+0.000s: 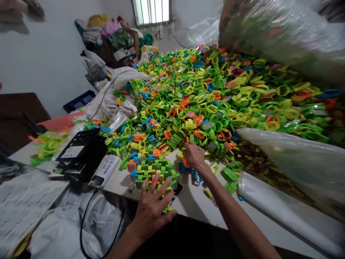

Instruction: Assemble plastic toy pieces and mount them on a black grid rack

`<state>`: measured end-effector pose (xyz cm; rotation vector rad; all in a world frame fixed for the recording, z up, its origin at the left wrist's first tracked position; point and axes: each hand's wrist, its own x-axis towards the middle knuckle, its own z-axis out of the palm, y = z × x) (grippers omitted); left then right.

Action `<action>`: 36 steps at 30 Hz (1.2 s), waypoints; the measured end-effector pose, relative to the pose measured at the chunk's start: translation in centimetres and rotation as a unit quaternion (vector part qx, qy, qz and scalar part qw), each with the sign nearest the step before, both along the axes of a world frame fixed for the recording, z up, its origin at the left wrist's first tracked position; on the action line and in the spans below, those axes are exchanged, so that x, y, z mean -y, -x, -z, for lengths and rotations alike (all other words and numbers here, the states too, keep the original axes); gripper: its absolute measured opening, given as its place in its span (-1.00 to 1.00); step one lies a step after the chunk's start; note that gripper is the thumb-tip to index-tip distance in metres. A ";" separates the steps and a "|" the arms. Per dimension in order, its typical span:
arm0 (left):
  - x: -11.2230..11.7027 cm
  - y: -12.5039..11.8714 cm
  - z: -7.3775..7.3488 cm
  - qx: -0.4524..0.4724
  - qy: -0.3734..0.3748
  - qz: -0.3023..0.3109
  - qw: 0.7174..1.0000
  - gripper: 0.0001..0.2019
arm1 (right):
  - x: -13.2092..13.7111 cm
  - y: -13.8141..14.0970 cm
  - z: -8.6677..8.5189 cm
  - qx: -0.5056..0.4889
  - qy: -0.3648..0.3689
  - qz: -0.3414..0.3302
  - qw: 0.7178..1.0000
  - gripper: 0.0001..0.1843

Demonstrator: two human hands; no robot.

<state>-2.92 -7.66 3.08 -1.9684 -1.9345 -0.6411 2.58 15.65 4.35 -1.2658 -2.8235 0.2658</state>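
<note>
My left hand (pixel 155 201) lies with fingers spread over the near side of a block of toy watches (pixel 153 167) set close together in rows, mostly green and yellow with some blue and orange. A black edge (pixel 177 190) shows beneath this block. My right hand (pixel 194 154) reaches to the front edge of a large heap of loose plastic toy watches (pixel 185 97). Its fingers are bent down among the pieces, and what they hold, if anything, is hidden. An orange watch (pixel 185 162) and blue ones (pixel 198 177) lie right beside it on the white table.
Stacked black trays (pixel 78 147) and a white box (pixel 105 169) stand at the left near the table edge. Clear plastic sheeting (pixel 296 151) and a white roll (pixel 285 212) lie at the right. A black cable (pixel 82 223) hangs in front. Bags and boxes (pixel 113 39) pile up behind.
</note>
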 end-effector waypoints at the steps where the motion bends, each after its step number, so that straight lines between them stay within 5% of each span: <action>1: 0.2 -0.1 -0.1 -0.009 0.001 0.003 1.000 -0.68 | 0.4 0.9 0.1 -0.022 0.002 -0.039 0.999 -0.73; 5: 1.6 -0.5 0.1 -0.016 -0.015 0.000 1.000 -0.64 | 2.4 5.5 2.0 -0.057 0.002 -0.241 0.969 -0.53; 9: 2.8 -0.8 1.4 -0.002 -0.072 -0.025 0.997 -0.61 | 3.9 7.6 4.7 -0.056 -0.077 -0.314 0.945 -0.43; 12: 2.7 -0.6 1.8 -0.008 -0.057 -0.035 0.998 -0.62 | 3.4 6.5 5.7 -0.037 -0.079 -0.275 0.957 -0.49; 17: 1.6 0.8 1.2 -0.010 -0.022 -0.042 0.999 -0.62 | 1.4 2.8 4.7 -0.013 -0.032 -0.165 0.986 -0.70; 23: 0.9 2.1 0.5 -0.015 -0.008 -0.034 0.999 -0.65 | 1.0 1.3 3.3 0.016 -0.045 -0.161 0.986 -0.76; 29: 0.8 2.5 0.0 -0.023 0.004 -0.025 0.999 -0.65 | 3.4 -1.9 1.8 -0.079 0.012 0.010 0.997 -0.74; 32: 0.7 2.6 0.2 -0.019 0.009 -0.026 0.999 -0.65 | 5.5 -4.8 3.3 -0.170 0.137 0.006 0.976 -0.75; 36: 0.8 2.6 0.3 -0.016 0.017 -0.028 0.999 -0.63 | 7.9 -7.0 6.2 -0.309 0.343 0.036 0.886 -0.80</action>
